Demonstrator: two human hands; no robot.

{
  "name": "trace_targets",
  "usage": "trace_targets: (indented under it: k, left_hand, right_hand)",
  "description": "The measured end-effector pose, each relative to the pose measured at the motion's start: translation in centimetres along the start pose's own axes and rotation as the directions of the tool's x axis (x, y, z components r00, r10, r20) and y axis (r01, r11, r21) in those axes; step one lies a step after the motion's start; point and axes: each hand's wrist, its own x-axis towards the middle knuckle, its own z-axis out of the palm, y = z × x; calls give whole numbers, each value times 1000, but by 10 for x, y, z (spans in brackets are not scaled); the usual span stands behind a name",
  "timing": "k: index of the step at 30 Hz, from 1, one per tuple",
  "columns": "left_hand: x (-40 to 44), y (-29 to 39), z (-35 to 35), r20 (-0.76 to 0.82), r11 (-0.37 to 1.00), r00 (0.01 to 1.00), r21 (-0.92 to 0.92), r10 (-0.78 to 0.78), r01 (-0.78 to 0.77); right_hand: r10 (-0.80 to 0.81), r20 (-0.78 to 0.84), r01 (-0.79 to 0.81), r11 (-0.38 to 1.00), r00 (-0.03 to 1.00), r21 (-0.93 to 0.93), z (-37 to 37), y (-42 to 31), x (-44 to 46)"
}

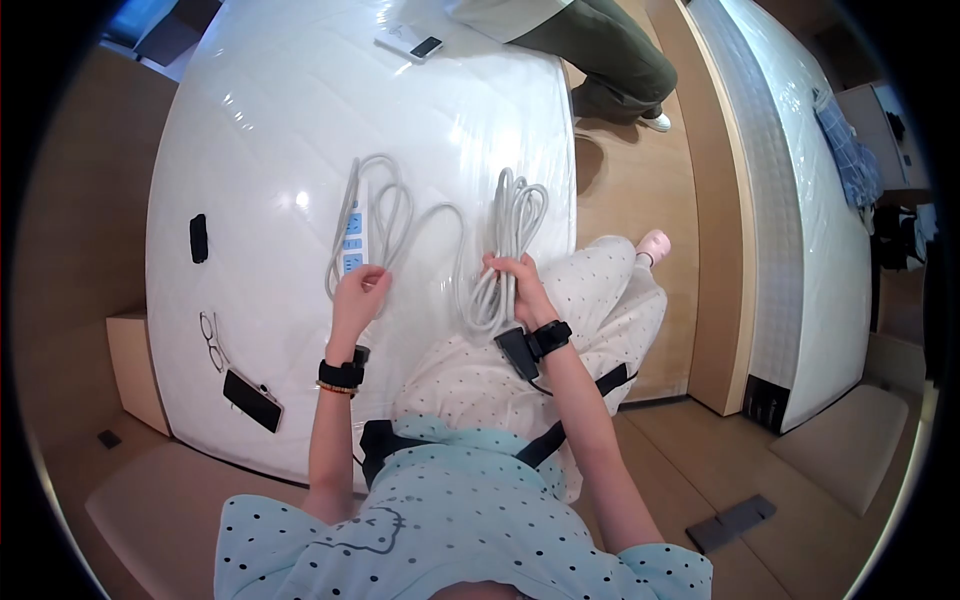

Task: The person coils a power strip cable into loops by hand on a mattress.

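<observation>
A white power strip point(353, 235) with blue socket faces lies on the plastic-covered mattress, loops of its grey cable point(405, 215) around it. My left hand point(360, 295) is closed at the strip's near end, thumb and fingers pinched on the cable where a loop runs down to them. Over my lap, my right hand point(520, 283) is wrapped around a long bundle of coiled grey cable point(515, 215). One cable strand curves across the mattress between the two coils. A black device point(518, 352) sits below my right wrist, beside its black wristband.
On the mattress point(260, 120) lie a black case point(199, 238), glasses point(211, 342), a phone point(252, 400) and a white box with a dark screen point(410, 43). Another person's leg point(610, 60) is at the far edge. A second wrapped mattress point(790, 200) stands at right.
</observation>
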Motion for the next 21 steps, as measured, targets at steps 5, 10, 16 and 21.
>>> trace_targets:
  k: [5, 10, 16, 21]
  left_hand:
    - [-5, 26, 35, 322, 908, 943, -366, -82, 204]
    - [-12, 50, 77, 653, 722, 744, -445, -143, 529]
    - [-9, 53, 57, 450, 680, 871, -578, -195, 451]
    - [2, 54, 35, 164, 779, 977, -591, -138, 209]
  right_hand:
    - [24, 33, -25, 999, 999, 47, -5, 1, 0]
    - [-7, 148, -17, 987, 989, 162, -3, -1, -5]
    - [-7, 98, -28, 936, 995, 350, -7, 3, -2]
    - [54, 23, -56, 993, 998, 106, 4, -5, -5]
